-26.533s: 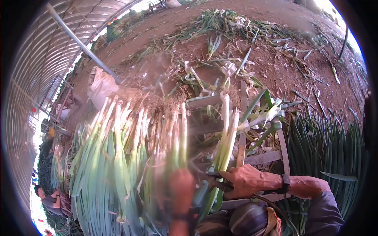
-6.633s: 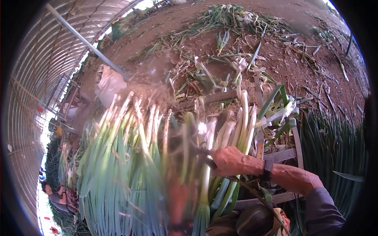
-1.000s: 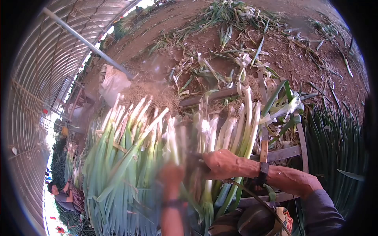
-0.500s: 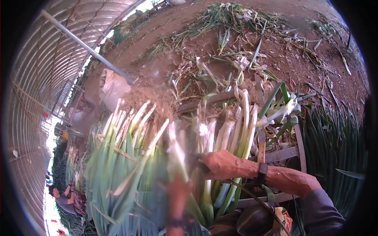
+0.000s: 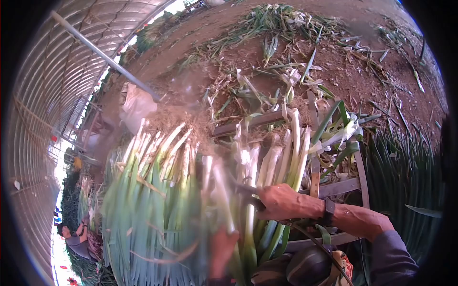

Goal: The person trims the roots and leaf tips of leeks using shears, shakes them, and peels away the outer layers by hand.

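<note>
My right hand [image 5: 286, 202], with a dark band at the wrist, is closed round a dark-handled tool [image 5: 248, 193] with a hooked end. Blurred at the lower centre, my left hand [image 5: 223, 248] is closed on a leek stalk [image 5: 223, 190] that slants upward, its white end near the tool. To the left lies a large bundle of leeks [image 5: 152, 209], roots up and green leaves down. More leeks [image 5: 296, 148] lie around and beyond the right hand, on a metal frame [image 5: 360, 171].
Loose leaf scraps [image 5: 281, 21] cover the brown soil. Dense green leaves [image 5: 405, 190] stand at the right. A pale sack [image 5: 137, 107] sits behind the bundle, near a metal pole [image 5: 102, 55]. Another person [image 5: 78, 243] is at the far left.
My right hand and the tool have shifted slightly right. My left hand has moved a little lower and to the right. A long leaf that slanted across the left bundle is now lower.
</note>
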{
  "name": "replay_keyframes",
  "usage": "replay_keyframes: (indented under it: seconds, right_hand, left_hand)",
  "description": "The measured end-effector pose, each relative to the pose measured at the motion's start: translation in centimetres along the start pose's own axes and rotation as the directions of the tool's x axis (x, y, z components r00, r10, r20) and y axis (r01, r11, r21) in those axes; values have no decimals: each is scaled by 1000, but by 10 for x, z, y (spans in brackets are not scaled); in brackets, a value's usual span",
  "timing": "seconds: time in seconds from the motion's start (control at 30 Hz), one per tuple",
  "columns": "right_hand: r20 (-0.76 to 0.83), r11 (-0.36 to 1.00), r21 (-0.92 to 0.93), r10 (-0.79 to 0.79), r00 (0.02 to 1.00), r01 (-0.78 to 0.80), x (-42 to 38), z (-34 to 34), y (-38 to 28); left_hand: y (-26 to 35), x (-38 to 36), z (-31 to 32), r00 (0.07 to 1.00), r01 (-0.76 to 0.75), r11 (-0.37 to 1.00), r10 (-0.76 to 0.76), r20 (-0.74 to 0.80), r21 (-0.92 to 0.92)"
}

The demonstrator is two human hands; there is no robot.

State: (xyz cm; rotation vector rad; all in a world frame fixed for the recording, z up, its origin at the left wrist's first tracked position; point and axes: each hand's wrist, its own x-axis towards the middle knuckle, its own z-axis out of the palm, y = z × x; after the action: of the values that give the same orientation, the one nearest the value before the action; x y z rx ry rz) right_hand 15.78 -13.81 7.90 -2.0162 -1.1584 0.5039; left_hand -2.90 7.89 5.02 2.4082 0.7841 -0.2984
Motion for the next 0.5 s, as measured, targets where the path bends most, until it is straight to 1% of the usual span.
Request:
replay_keyframes:
  seconds: [0.1,0.13,0.23,0.27,0.3,0.37,0.4,0.5]
  right_hand:
    - [112,999,50,2,994,-8,-16,-16,-14]
    - [115,998,57,-12,993,5,-19,-13,-11]
    - [108,997,71,-48,993,40,-37,0,1]
    - [107,996,78,-55,993,47,-43,5,4]
    - [105,995,83,-64,992,55,-44,3,0]
    - [19,995,44,-92,996,91,-43,-10,-8]
    - [-24,994,24,-108,994,108,-42,-16,-13]
    - [3,999,7,-46,999,46,-40,-17,-18]
  left_hand:
    - [-13,12,-2,996,-83,969,74,-50,-232]
    - [-18,16,-5,999,-32,949,32,-4,-313]
    - [-17,18,-10,999,-15,964,7,-31,-266]
    - [-13,13,-6,999,-41,966,35,-30,-255]
    - [-13,13,2,1000,-4,991,2,-13,-136]
    - [-12,2,13,999,-40,999,40,-15,22]
    - [-7,-4,16,994,-70,981,83,-66,180]
    - [11,-11,5,995,-89,977,81,50,192]
